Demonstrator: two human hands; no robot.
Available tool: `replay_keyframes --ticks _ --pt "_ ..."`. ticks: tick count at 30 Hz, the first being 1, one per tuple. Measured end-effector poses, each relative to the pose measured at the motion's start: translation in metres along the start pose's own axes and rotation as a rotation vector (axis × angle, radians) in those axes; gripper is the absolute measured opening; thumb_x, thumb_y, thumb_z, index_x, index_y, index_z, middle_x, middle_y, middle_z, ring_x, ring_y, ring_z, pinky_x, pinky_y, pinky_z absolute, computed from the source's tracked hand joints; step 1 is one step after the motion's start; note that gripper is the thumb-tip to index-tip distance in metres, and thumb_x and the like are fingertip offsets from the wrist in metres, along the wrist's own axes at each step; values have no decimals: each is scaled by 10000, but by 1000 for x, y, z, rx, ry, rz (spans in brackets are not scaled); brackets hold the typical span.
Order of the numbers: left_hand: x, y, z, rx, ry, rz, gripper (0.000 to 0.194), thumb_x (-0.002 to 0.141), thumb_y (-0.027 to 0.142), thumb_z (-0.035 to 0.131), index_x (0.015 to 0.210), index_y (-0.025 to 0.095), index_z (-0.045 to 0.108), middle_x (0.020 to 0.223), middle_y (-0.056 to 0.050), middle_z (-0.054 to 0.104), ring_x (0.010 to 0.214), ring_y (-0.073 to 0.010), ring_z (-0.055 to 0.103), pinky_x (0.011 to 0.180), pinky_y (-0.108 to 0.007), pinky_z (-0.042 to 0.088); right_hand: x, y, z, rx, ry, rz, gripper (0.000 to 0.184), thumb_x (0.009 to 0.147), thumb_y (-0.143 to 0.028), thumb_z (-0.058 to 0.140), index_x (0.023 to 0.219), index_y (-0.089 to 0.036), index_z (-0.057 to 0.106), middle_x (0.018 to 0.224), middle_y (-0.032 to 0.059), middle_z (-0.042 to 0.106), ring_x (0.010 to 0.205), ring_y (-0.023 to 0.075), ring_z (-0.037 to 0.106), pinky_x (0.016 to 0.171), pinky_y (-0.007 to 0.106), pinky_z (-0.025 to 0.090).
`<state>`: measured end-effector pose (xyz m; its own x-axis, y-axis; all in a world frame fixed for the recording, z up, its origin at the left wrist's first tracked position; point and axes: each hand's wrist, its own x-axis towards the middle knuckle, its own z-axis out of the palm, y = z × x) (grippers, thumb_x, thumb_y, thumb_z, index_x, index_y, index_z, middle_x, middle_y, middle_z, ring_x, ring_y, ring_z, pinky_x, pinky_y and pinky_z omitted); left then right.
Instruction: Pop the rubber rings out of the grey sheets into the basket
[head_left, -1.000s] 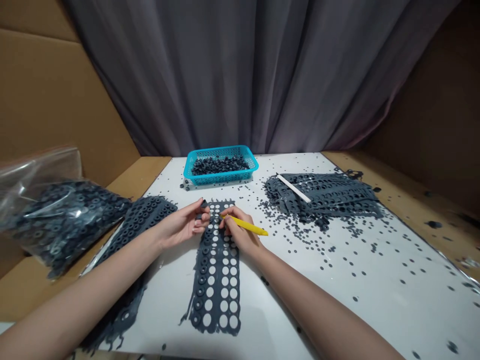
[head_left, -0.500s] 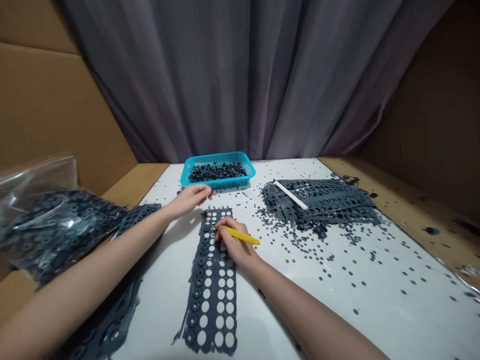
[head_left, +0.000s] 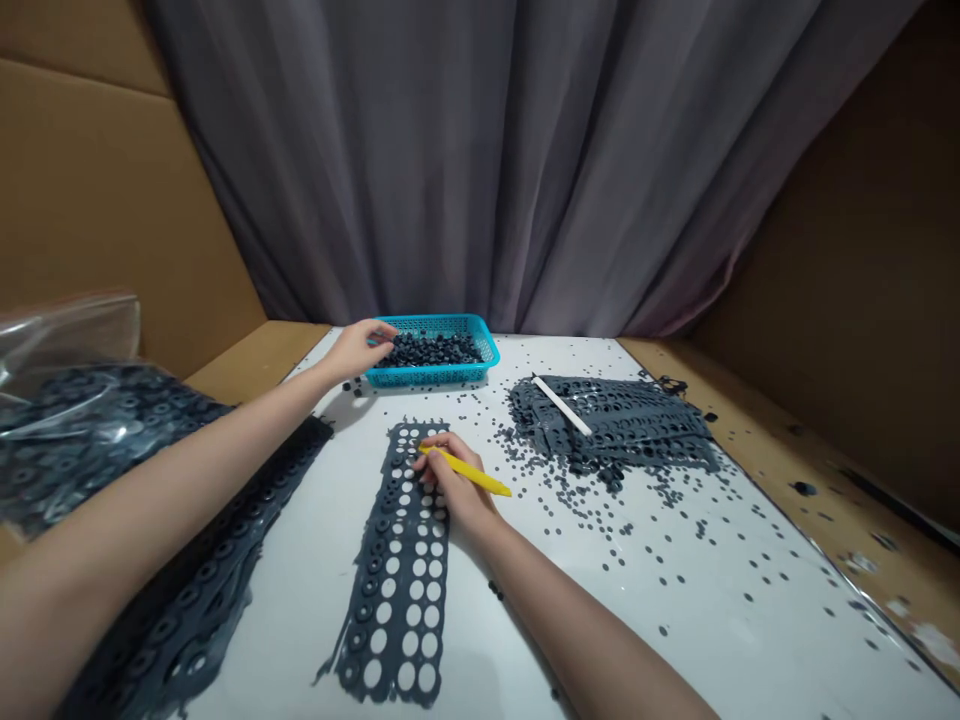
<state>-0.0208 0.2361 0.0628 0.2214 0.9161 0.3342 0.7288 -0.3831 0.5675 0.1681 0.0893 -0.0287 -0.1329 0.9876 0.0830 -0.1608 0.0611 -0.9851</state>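
The right hand [head_left: 460,496] pinches the yellow tool [head_left: 484,480] at the holed sheet [head_left: 405,565] on the bench [head_left: 532,620]; the left hand [head_left: 357,350], fingers parted, is at the basket [head_left: 431,376]. The sheet seems light, bendable, best held by its edge.

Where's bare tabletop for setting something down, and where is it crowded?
Bare white tabletop shows between the left sheet and the middle perforated sheet, and between the latter's near end and the right forearm. Crowded: around the dark stack, with small discs scattered before it, and at the blue basket, where the left hand is.
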Motion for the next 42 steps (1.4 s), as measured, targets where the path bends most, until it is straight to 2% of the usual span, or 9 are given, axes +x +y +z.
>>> replay_keyframes --ticks 3,6,8,11,15,21,27,37,42 --pt "-89 34 -8 33 -284 183 147 770 300 548 769 167 612 804 -40 624 777 -169 561 720 -283 455 0 -3 0 60 49 28 255 727 -362 630 908 -187 588 795 37 683 676 153 622 670 292 492" --pt "-188 62 -4 -10 -605 291 278 702 333 667 947 213 612 956 -53 619 874 -200 541 774 -317 450 -2 -6 1 56 88 53 272 674 -350 695 870 -192 591 780 33 684 718 169 644 704 306 501" --pt "-236 69 4 15 -625 357 349 711 300 673 1041 224 588 1033 -72 607 946 -226 517 804 -333 441 -6 -10 2 59 73 79 239 694 -361 677 830 -189 582 739 31 677 688 166 647 676 302 508" --pt "-267 66 17 77 -540 434 147 827 204 542 963 204 596 936 -71 625 936 -224 502 811 -332 425 -13 -16 6 -1 60 81 195 735 -368 625 737 -186 555 622 6 632 567 145 612 577 277 500" --pt "-264 67 19 62 -551 399 129 872 178 453 832 193 575 823 -52 614 829 -198 504 725 -305 423 -17 -14 13 -123 79 67 132 728 -300 592 691 -190 530 583 -15 592 516 129 576 496 240 470" --pt "-240 77 -10 -74 -522 255 188 821 271 538 995 210 574 1042 -58 603 957 -198 517 841 -312 413 -14 1 20 -230 65 112 100 694 -256 550 663 -200 473 551 -33 570 462 120 554 451 227 450" --pt "-181 42 -5 149 -375 123 150 819 238 492 895 182 608 916 -61 616 902 -209 550 804 -325 421 -13 1 20 -317 6 91 66 675 -218 520 647 -199 463 516 -45 543 454 118 548 453 217 428" --pt "-126 33 23 301 -707 412 111 717 118 589 794 157 659 784 -48 609 728 -165 568 656 -236 431 -7 6 19 -486 6 -12 113 652 -189 514 584 -205 426 495 -47 491 478 111 479 474 215 363" --pt "-135 17 33 406 -651 494 142 804 93 480 764 150 604 782 -51 599 711 -161 558 652 -241 424 -9 5 18 -471 16 22 95 652 -195 514 590 -203 442 501 -52 485 484 107 470 481 211 359"
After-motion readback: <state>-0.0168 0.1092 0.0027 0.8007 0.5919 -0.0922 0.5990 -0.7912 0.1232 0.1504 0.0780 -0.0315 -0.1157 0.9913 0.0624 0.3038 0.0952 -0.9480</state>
